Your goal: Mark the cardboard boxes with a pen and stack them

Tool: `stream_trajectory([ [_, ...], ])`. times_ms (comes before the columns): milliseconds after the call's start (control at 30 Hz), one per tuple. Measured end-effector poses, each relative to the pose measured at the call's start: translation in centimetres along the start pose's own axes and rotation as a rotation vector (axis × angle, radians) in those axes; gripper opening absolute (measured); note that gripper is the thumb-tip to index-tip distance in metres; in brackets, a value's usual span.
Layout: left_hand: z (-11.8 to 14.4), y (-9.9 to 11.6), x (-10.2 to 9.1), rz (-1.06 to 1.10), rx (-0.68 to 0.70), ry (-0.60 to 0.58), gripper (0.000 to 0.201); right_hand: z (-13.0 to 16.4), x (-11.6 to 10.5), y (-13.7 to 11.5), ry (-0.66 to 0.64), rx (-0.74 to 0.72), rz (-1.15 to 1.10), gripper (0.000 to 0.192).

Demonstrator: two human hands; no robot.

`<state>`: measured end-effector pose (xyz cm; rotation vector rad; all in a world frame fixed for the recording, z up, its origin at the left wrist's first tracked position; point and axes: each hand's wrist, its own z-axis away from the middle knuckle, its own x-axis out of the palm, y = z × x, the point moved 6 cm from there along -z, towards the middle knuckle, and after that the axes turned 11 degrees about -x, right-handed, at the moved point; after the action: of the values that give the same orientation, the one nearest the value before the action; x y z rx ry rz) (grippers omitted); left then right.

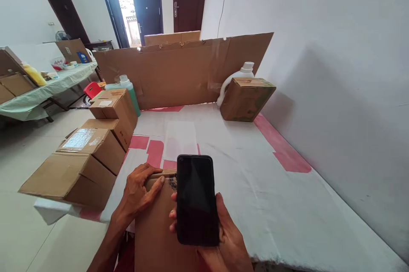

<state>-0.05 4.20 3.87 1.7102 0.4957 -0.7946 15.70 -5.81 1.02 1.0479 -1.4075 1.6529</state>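
Observation:
My right hand is closed around a black smartphone, held upright with its dark screen facing me. Over the top edge of a brown cardboard box, close to my body, my left hand is curled, its thumb on the near face and its fingers reaching behind. Dark printing shows near the box's top edge, partly covered by the phone. The box's lower part runs out of view. Beyond the hands, a white sheet of paper lies on the table, which has a white and pink cover.
Several cardboard boxes line the table's left edge, beside a green liquid bottle. A tall cardboard panel stands at the back. At the far right, another box leans before a white jug, near the wall.

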Motion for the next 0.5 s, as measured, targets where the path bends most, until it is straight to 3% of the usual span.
stream_trajectory([
  [200, -0.1, -0.2, -0.1, 0.023, -0.006, 0.000, 0.023, 0.2, -0.1, 2.9, -0.002, 0.107, -0.062, 0.054],
  [500, -0.2, -0.7, -0.1, 0.026, -0.022, 0.008, 0.025, 0.7, -0.5, 3.6, 0.004, 0.171, -0.093, 0.053],
])
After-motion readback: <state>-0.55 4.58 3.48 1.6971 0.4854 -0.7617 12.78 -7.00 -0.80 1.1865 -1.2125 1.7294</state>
